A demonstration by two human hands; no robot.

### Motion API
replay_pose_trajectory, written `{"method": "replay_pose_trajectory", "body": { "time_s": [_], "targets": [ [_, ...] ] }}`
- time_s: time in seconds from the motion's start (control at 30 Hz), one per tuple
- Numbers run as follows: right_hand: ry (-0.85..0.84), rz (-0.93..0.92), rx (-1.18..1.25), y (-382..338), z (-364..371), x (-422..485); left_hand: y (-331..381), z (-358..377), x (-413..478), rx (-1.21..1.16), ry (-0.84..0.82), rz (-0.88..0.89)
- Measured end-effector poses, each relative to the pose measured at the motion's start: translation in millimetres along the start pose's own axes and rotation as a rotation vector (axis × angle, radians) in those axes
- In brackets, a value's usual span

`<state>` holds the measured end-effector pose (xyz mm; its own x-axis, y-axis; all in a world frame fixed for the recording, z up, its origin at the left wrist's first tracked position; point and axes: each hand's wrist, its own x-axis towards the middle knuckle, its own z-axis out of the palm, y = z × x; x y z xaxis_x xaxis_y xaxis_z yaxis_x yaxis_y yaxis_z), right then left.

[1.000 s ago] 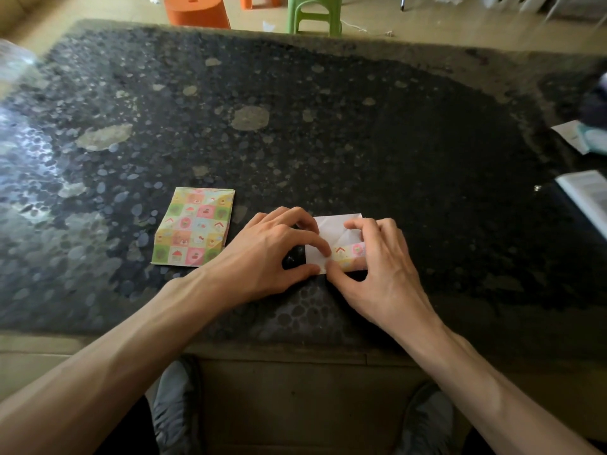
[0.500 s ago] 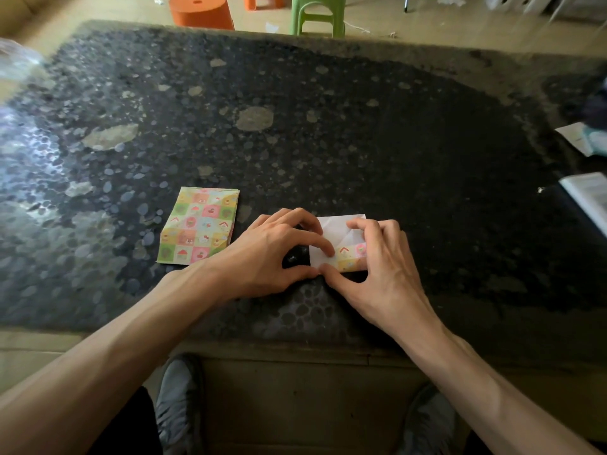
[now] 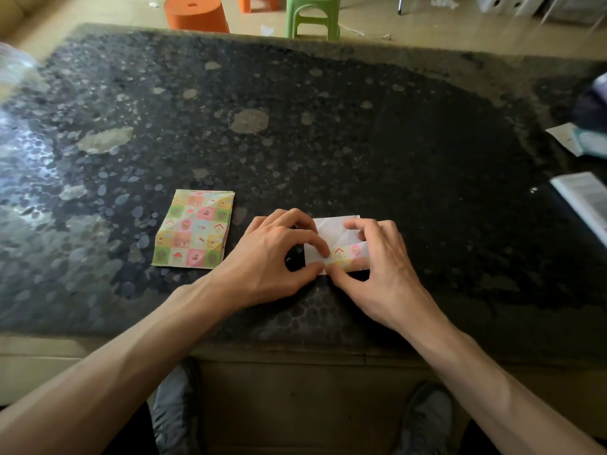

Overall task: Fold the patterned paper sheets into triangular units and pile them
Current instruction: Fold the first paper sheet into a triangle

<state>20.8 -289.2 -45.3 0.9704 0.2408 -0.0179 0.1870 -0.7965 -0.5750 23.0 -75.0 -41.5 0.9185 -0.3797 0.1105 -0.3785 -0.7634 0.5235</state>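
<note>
A small paper sheet lies white side up near the table's front edge, with a patterned strip folded up along its near edge. My left hand curls over its left part, forefinger and thumb pinching the fold. My right hand curls over its right part, thumb at the near edge and fingers pressing the top. A stack of patterned sheets, checked in pink, green and yellow, lies flat to the left, apart from my hands.
The dark speckled table stretches far back. An open book and some papers sit at the right edge. Beyond the far edge stand an orange stool and a green stool. My shoes show below the table.
Both hands stay on the small sheet with only slight finger shifts along the near fold. The stack at the left has not moved.
</note>
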Motion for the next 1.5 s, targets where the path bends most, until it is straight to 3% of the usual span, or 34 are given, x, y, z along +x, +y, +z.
{"method": "replay_pose_trajectory", "body": {
  "time_s": [0.5,0.9,1.13,1.5],
  "targets": [
    [-0.065,0.031,0.074,4,-8,2,-1,0,2,0.023,-0.019,-0.002],
    [-0.094,0.061,0.075,1,-12,4,5,7,0,0.000,0.046,-0.044],
    [-0.039,0.148,-0.105,1,-24,3,20,35,-2,0.017,0.238,-0.162],
    [-0.036,0.166,-0.042,6,-22,0,15,34,3,0.041,0.212,-0.147]
  ]
}}
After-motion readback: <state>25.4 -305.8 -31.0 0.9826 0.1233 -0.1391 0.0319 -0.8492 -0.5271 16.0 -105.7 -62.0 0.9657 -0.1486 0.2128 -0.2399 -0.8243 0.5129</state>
